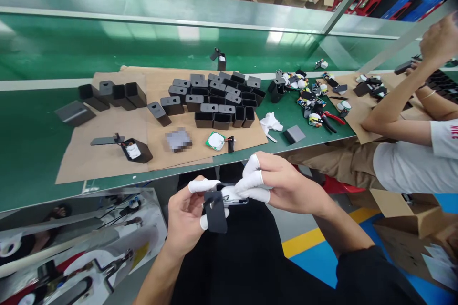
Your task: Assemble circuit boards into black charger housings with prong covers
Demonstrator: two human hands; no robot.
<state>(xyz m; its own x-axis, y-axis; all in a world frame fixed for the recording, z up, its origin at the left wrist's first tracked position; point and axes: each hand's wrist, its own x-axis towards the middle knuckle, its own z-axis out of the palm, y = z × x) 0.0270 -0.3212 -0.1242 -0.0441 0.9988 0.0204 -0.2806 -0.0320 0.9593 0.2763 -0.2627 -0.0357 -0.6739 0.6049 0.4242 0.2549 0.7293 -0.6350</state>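
Over my lap, in the head view, my left hand point(186, 214) grips a black plastic housing from the side. A flat black end cap point(215, 212) hangs at its near end, by my left thumb. My right hand point(277, 183) is closed, its fingertips pressed together on a white part point(230, 194) at the housing's opening. White finger cots cover several fingertips of both hands. Part of the housing is hidden behind the fingers. On the bench beyond lies a green circuit board with a white pad point(216, 141), wired to a small black piece point(231, 144).
Several black housings point(222, 120) stand grouped on cardboard point(107, 147) on the green bench. An opened housing point(138, 151) lies front left. Boards, red-handled pliers point(331, 121) and a white cloth point(271, 122) are at right. A co-worker's arm point(400, 90) reaches over the bench there.
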